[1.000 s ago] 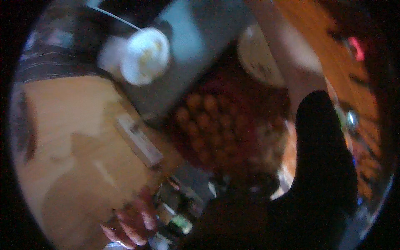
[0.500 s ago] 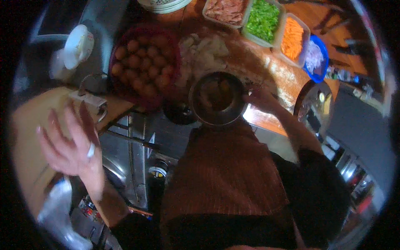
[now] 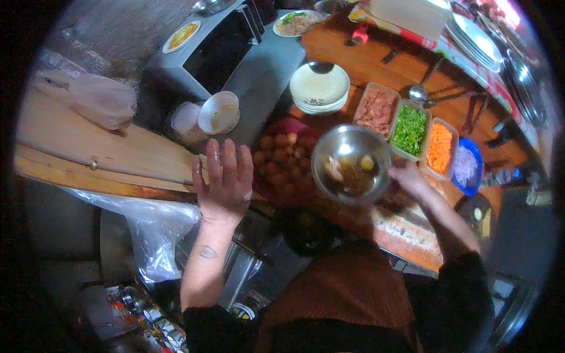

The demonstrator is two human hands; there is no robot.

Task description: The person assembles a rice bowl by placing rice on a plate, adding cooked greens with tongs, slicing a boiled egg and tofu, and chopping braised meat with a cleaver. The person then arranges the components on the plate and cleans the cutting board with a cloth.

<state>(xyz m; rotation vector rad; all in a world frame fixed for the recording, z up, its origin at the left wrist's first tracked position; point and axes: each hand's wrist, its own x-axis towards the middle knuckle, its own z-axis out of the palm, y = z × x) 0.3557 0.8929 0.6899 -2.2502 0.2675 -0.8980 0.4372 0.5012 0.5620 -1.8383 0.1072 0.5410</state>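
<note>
My right hand (image 3: 406, 177) grips the right rim of a steel bowl (image 3: 329, 185), its fingers partly hidden at the edge. Inside the bowl lie a yellow yolk (image 3: 367, 162), brownish liquid and some pale pieces. The bowl is held above the wooden table, beside a dark red basket (image 3: 266, 189) full of brown eggs (image 3: 282, 154). Just left of that basket, my left hand (image 3: 225, 179) is raised with its fingers stretched out and apart, holding nothing. A pale band shows on one of its fingers.
Beyond the bowl stand tubs of raw meat (image 3: 376, 110), chopped greens (image 3: 410, 129) and carrot strips (image 3: 438, 147), plus a blue bowl of sliced onion (image 3: 467, 166). Stacked plates (image 3: 319, 88) and a white tub (image 3: 219, 113) sit farther back. A wooden board (image 3: 118, 153) extends left.
The view has swung up and left, bringing the microwave and far table into sight. The bowl, in my right hand, is now before the meat tub. My left hand stays open, now beside the egg basket.
</note>
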